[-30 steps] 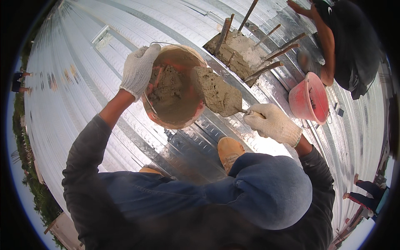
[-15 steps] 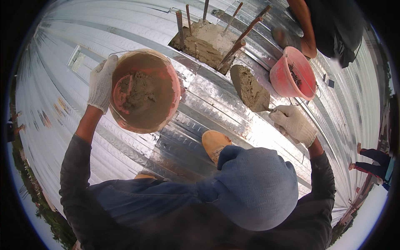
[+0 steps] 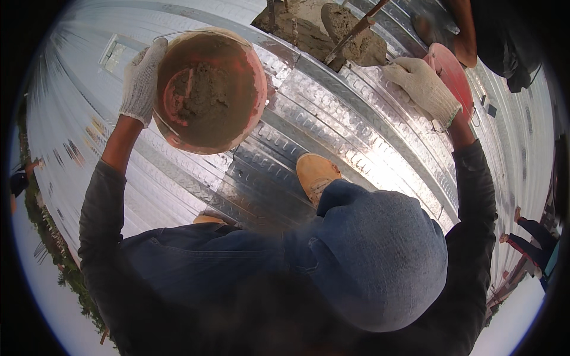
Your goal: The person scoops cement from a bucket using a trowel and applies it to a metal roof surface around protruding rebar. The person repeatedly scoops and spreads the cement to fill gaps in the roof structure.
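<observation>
My left hand [image 3: 141, 83], in a pale knit glove, grips the side of a reddish bucket [image 3: 256, 98] tilted toward me. Wet grey mortar [image 3: 209, 98] sits inside it and smears its walls. In the same sort of glove, my right hand [image 3: 423, 89] is closed on a trowel [image 3: 369, 48]; its handle is hidden in the fist. Mortar covers the blade, which is over the edge of a rough mortar-filled opening [image 3: 306, 26] in the metal deck. A rusty rebar [image 3: 351, 37] crosses in front of the blade.
Ribbed shiny metal decking [image 3: 285, 142] spreads all around. Behind my right hand stands a second red bucket [image 3: 456, 74], partly covered. A co-worker's arm [image 3: 465, 32] and dark clothing are at the upper right. Another person's legs [image 3: 534, 237] show at the far right. My tan shoe [image 3: 316, 175] rests on the deck.
My right hand and the loaded trowel have moved up and away from me, to the opening among the rebars. The left-hand bucket sits higher in view; its mortar looks the same.
</observation>
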A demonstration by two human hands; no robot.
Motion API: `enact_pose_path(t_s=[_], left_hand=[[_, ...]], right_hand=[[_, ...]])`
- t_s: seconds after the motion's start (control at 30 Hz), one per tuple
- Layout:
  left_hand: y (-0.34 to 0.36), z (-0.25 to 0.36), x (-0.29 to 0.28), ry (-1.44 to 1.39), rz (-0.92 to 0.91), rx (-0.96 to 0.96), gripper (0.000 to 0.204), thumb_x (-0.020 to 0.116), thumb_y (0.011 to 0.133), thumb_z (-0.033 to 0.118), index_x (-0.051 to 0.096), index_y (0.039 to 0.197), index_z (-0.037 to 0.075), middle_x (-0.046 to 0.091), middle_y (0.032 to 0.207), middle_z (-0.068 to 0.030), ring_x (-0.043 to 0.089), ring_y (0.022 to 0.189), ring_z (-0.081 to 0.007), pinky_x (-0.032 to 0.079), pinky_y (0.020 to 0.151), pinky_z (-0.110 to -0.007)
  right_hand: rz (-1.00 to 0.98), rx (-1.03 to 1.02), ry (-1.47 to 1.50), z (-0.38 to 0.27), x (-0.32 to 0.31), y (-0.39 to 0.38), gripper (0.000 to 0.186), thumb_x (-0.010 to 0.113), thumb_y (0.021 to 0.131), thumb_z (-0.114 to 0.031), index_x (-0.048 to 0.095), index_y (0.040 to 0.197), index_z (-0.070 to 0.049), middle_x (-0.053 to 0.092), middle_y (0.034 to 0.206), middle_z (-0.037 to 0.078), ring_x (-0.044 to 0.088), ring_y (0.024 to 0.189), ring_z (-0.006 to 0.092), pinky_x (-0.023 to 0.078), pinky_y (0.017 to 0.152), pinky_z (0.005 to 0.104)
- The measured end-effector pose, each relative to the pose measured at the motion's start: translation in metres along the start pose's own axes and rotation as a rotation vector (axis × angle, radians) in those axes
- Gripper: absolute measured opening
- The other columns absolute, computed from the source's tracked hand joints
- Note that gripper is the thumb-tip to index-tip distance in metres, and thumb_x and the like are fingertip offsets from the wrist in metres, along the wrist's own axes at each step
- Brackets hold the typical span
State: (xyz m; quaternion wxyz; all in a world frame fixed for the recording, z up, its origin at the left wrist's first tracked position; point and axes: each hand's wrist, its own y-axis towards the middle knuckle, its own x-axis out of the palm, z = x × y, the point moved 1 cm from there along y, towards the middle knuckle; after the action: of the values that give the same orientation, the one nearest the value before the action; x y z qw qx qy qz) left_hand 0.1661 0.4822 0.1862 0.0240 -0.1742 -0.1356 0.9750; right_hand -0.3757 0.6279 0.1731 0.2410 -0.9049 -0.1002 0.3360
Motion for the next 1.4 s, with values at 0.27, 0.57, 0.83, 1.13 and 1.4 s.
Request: enact_pose_path(t_s=[0.27, 0.57, 0.83, 1.13, 1.4], left_hand=[[-0.005, 0.010, 0.013, 0.064, 0.003, 0.056, 0.052, 0.078, 0.112, 0.047, 0.084, 0.126, -0.003, 0.082, 0.111, -0.0062, 0.075, 0.098, -0.0133, 0.061, 0.090, -0.031], [0.000, -0.001, -0.004, 0.078, -0.031, 0.041, 0.046, 0.076, 0.115, 0.045, 0.082, 0.121, 0.000, 0.079, 0.105, -0.0015, 0.072, 0.093, -0.0103, 0.060, 0.084, -0.029], [-0.002, 0.011, 0.008, 0.089, -0.013, 0.061, 0.054, 0.076, 0.113, 0.048, 0.083, 0.124, -0.005, 0.079, 0.106, -0.0045, 0.071, 0.096, -0.0119, 0.059, 0.087, -0.031], [-0.007, 0.010, 0.010, 0.051, 0.008, 0.034, 0.049, 0.075, 0.115, 0.046, 0.082, 0.122, -0.003, 0.079, 0.106, -0.0038, 0.072, 0.095, -0.0110, 0.060, 0.086, -0.030], [-0.006, 0.014, 0.013, 0.084, -0.039, 0.064, 0.048, 0.072, 0.117, 0.043, 0.081, 0.125, -0.003, 0.080, 0.108, -0.0040, 0.072, 0.097, -0.0112, 0.060, 0.088, -0.030]], right_hand=[[0.357, -0.423, -0.773, 0.019, 0.060, 0.135, 0.037, 0.067, 0.111, -0.031, 0.068, 0.140, -0.007, 0.080, 0.112, 0.024, 0.079, 0.098, 0.0439, 0.064, 0.080, 0.0557], [0.435, -0.521, -0.887, -0.009, 0.064, 0.091, 0.023, 0.072, 0.101, -0.018, 0.077, 0.112, 0.002, 0.078, 0.113, 0.025, 0.083, 0.093, 0.0422, 0.068, 0.076, 0.0526], [0.502, -0.514, -1.027, 0.008, 0.070, 0.140, 0.018, 0.073, 0.095, -0.012, 0.079, 0.107, 0.000, 0.079, 0.097, 0.023, 0.082, 0.088, 0.0420, 0.065, 0.074, 0.0521], [0.525, -0.411, -0.794, -0.006, 0.080, 0.108, 0.032, 0.070, 0.102, -0.018, 0.069, 0.127, 0.002, 0.080, 0.098, 0.024, 0.083, 0.090, 0.0411, 0.066, 0.071, 0.0518], [0.494, -0.271, -0.843, -0.007, 0.093, 0.105, 0.046, 0.072, 0.100, -0.011, 0.064, 0.138, 0.012, 0.079, 0.106, 0.026, 0.085, 0.092, 0.0413, 0.068, 0.071, 0.0514]])
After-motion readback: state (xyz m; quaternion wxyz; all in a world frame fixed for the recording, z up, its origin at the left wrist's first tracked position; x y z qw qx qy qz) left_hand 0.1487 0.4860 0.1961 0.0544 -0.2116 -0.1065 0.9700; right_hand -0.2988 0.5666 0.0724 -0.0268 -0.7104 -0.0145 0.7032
